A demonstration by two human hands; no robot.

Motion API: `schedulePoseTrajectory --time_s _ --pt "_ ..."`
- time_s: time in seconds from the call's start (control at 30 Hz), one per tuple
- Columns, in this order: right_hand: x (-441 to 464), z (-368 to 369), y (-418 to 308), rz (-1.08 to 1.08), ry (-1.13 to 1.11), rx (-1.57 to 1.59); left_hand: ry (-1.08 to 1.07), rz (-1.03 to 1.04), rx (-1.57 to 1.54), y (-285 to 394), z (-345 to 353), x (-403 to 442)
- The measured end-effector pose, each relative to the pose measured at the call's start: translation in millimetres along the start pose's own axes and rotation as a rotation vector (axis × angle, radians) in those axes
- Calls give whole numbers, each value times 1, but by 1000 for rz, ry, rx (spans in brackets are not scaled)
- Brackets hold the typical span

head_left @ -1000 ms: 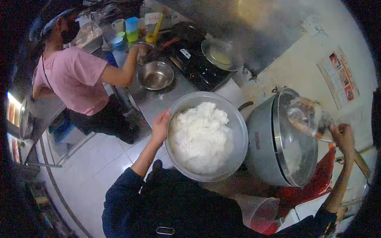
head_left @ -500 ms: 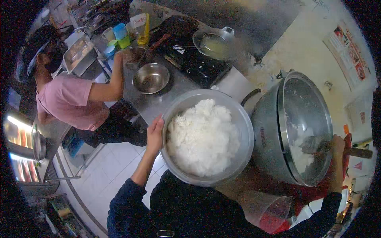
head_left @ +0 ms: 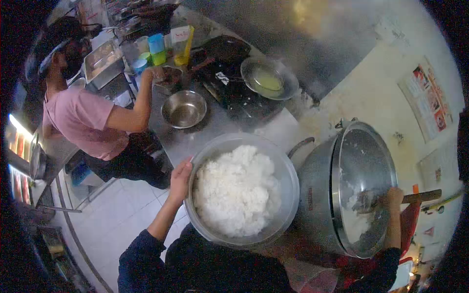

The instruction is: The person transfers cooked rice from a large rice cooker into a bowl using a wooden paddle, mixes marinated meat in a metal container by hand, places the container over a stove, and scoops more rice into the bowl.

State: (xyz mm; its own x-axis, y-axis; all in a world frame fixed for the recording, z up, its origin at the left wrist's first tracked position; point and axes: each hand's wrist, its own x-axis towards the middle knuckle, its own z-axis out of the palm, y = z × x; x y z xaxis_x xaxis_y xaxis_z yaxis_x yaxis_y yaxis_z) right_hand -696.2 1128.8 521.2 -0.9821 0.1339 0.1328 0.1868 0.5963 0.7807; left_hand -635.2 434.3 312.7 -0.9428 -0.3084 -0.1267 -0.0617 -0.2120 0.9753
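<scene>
Likely heavy: round translucent plastic bowl (head_left: 288, 207), soft white rice (head_left: 237, 190).
Left fingers (head_left: 185, 168) grasp bowl rim, right fingers (head_left: 394, 195) brown wooden handle (head_left: 423, 196); support base.

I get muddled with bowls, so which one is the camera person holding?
The big, pale bowl heaped with white rice: the left hand grips its rim. The smaller, shiny metal bowl sits on the counter, showing no rice inside.
</scene>
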Motion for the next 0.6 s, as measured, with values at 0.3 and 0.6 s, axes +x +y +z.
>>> schedulePoseTrajectory --time_s 0.3,0.6 --pt "-29 -70 35 34 -122 183 -5 -36 124 7 -10 -8" --pt "-40 -113 34 9 -212 -110 -114 223 360 -16 -29 16"
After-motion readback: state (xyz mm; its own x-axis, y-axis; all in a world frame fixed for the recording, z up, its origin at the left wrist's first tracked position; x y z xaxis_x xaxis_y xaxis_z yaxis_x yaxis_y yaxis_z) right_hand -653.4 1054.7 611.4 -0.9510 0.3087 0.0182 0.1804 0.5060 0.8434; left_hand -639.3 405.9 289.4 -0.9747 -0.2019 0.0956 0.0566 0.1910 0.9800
